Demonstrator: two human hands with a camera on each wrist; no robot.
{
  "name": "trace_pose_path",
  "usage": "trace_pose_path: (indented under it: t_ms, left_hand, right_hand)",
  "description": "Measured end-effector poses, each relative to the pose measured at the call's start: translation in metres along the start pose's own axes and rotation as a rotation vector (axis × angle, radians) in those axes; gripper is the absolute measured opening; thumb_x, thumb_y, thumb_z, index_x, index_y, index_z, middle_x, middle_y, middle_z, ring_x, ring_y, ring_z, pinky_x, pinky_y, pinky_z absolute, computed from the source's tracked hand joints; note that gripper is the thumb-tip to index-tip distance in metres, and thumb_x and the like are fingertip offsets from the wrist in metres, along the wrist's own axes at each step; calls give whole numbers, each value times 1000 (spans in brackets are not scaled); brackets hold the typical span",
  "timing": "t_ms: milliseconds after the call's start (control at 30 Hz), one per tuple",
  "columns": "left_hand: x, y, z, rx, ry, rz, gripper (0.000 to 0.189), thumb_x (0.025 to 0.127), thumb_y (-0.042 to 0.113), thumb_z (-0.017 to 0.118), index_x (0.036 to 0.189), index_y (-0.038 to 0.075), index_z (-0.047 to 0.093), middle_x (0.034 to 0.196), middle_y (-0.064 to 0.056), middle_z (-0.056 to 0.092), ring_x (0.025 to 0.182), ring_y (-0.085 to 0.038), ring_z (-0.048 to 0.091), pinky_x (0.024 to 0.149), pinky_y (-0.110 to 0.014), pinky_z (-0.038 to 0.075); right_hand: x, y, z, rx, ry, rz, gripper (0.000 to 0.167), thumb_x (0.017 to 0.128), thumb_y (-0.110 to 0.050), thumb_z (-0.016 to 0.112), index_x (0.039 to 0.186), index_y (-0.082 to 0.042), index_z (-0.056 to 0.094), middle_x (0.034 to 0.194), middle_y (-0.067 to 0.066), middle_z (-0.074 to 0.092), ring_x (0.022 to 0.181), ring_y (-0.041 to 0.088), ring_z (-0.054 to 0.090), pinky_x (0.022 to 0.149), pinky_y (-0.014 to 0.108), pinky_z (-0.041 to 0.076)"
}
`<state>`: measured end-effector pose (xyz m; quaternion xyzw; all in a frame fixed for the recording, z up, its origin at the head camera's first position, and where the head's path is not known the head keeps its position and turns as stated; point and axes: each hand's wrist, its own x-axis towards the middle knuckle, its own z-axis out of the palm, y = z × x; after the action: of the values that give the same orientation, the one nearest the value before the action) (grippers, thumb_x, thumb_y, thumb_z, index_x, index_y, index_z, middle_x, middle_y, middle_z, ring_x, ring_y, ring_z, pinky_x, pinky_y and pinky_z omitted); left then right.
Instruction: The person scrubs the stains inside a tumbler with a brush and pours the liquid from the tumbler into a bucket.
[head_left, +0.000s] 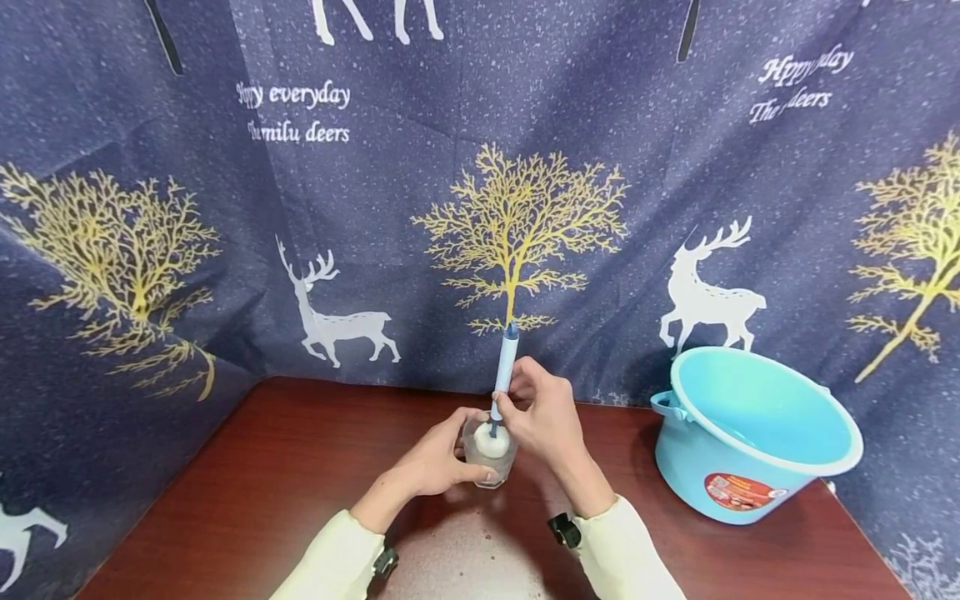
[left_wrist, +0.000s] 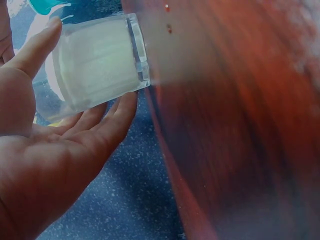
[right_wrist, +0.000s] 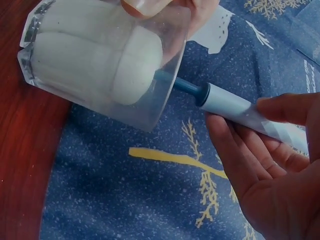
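My left hand [head_left: 438,454] holds a clear glass tumbler [left_wrist: 100,60] from the side, thumb on one side and fingers on the other. Inside the glass is the rounded white sponge head [right_wrist: 139,67] of a cup brush [head_left: 506,371]. A thin dark blue stem joins it to the pale blue handle [right_wrist: 235,105], which stands nearly upright and leans slightly right in the head view. The lower part of that handle is pinched between thumb and fingers of my right hand [head_left: 543,417]. Whether the glass base touches the table, I cannot tell.
A light blue bucket [head_left: 712,462] with a white rim and red label stands on the right side of the reddish-brown table [head_left: 315,467]. Behind the table hangs a dark blue cloth [head_left: 450,225] printed with deer and yellow trees.
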<state>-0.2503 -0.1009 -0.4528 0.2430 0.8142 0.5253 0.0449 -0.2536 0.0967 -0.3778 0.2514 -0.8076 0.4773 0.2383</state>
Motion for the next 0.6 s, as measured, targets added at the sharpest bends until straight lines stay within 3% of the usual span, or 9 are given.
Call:
trace_pose_path:
  t_ms: [600]
  left_hand:
    - [0,1,-1,28,-7,-14,77,83,16,93,144,4,48,135,-10,63,123,-25,66,103,-37,55]
  right_hand:
    - [-2,4,0,-29,-40,-22,20,84,3,80,92,-6,64,77,3,73,74,14,75,71,29,64]
